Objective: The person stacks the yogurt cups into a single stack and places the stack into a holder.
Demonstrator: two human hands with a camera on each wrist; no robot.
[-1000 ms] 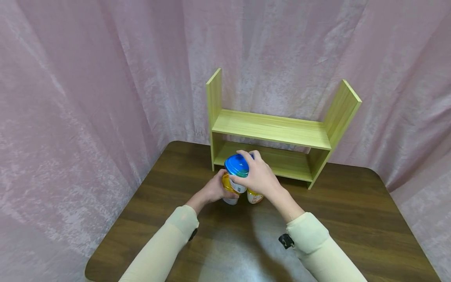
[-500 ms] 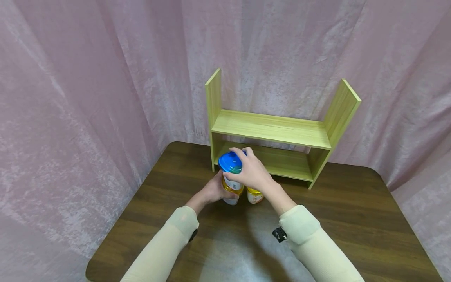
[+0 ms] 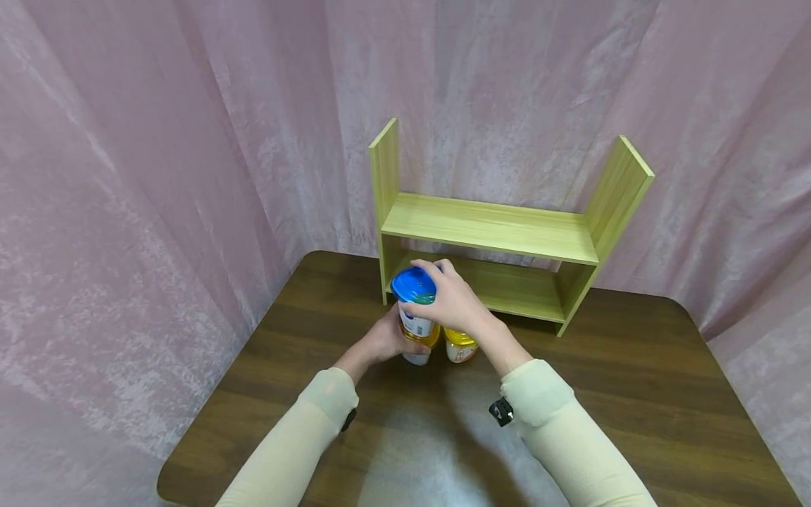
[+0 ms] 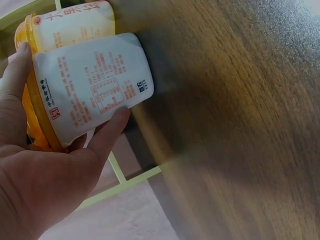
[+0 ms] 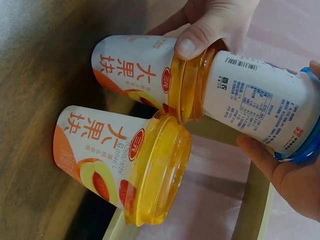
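Nearest us, our left hand (image 3: 385, 341) gripped the lower white-and-orange yogurt cup with a yellow lid (image 5: 145, 75), which stood on the dark brown wooden table (image 3: 633, 394). Our right hand (image 3: 453, 303) curled round the blue-lidded white plastic cup (image 3: 415, 306) stacked upright on that lower cup's lid. Just beside them stood a second orange-and-white yogurt cup with a yellow lid (image 3: 460, 346). Beyond these, the light green two-tier wooden shelf (image 3: 494, 229) stood against the pink curtain (image 3: 158, 141).
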